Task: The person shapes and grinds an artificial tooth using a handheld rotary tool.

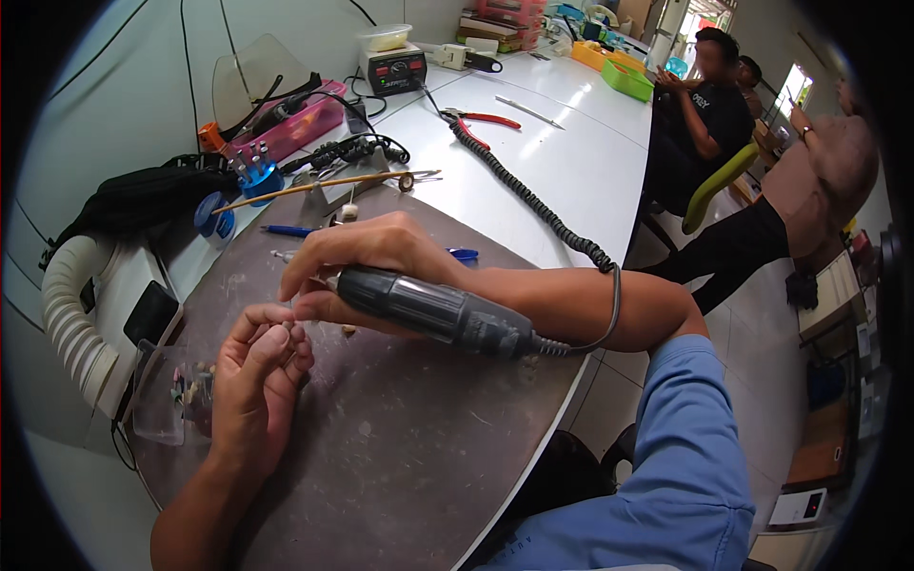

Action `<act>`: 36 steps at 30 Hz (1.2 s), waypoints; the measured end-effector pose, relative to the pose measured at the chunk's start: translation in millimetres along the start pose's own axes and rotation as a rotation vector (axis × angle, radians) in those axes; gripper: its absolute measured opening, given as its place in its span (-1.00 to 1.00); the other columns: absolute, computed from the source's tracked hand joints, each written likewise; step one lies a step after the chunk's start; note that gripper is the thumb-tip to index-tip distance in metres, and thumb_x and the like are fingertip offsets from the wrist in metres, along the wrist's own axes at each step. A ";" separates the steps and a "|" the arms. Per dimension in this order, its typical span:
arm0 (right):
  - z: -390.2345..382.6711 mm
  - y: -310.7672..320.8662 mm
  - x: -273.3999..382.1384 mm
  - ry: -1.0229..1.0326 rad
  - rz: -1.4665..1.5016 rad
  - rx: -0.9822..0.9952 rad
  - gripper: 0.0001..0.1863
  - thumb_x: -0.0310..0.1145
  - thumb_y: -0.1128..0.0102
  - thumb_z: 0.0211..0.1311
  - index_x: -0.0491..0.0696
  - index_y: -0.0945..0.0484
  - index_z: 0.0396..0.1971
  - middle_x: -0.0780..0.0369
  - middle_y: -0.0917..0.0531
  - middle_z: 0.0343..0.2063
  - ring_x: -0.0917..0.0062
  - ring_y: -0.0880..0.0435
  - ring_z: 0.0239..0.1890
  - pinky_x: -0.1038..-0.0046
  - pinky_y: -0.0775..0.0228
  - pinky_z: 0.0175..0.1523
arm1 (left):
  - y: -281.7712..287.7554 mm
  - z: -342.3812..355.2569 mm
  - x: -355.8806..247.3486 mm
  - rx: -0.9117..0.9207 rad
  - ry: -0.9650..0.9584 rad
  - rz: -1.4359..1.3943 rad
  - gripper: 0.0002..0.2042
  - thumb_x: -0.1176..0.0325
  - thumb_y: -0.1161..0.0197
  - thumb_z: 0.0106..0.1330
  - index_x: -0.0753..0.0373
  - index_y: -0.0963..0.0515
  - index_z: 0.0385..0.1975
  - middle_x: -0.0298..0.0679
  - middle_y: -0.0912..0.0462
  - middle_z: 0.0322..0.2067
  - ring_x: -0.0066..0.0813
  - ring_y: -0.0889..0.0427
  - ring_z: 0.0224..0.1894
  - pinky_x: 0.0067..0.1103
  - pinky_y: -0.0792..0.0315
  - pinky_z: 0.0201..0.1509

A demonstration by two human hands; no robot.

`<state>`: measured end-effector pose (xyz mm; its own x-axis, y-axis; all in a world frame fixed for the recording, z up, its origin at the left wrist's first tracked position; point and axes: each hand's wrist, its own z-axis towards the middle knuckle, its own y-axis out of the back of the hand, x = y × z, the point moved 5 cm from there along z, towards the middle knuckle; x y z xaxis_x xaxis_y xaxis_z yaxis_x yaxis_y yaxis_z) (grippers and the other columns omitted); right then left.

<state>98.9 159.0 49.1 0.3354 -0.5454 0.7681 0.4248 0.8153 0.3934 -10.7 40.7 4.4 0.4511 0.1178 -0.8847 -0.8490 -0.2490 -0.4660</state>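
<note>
My right hand [376, 252] grips a black rotary handpiece [419, 306], whose coiled cord [514, 190] runs back toward a control box [394, 69]. The fingertips meet my left hand [255, 385] just below the handpiece's nose. My left hand has thumb and fingers pinched around something tiny that I cannot make out. Both hands are over a worn grey mat [409, 438]. Left of my left hand sits a clear tray [157, 419] with small bits. A blue pen [286, 230] lies behind my right hand.
A white hose [71, 305], pink bin [300, 128], blue bur holder [259, 179], wooden stick [314, 186] and red-handled pliers [490, 119] surround the mat on the white table [571, 162]. Co-workers [705, 124] [819, 162] are at the right, beyond the table edge.
</note>
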 end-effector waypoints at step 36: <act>-3.7 -1.5 5.7 0.077 -0.176 -0.052 -0.70 -0.37 -0.13 0.06 -0.22 -0.58 -0.22 0.11 -0.63 -0.39 0.49 -0.59 -0.37 0.50 -0.40 -0.22 | 3.1 -10.6 2.6 -0.013 0.041 -0.137 -0.76 0.43 -0.15 0.30 0.35 -0.46 -0.07 -0.21 -0.57 -0.21 -0.56 -0.54 -0.18 -0.66 -0.45 -0.04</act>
<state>103.2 153.9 51.0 0.3146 -0.6937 0.6479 0.5251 0.6958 0.4901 -9.3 30.0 0.8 0.5734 0.1127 -0.8115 -0.7751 -0.2462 -0.5818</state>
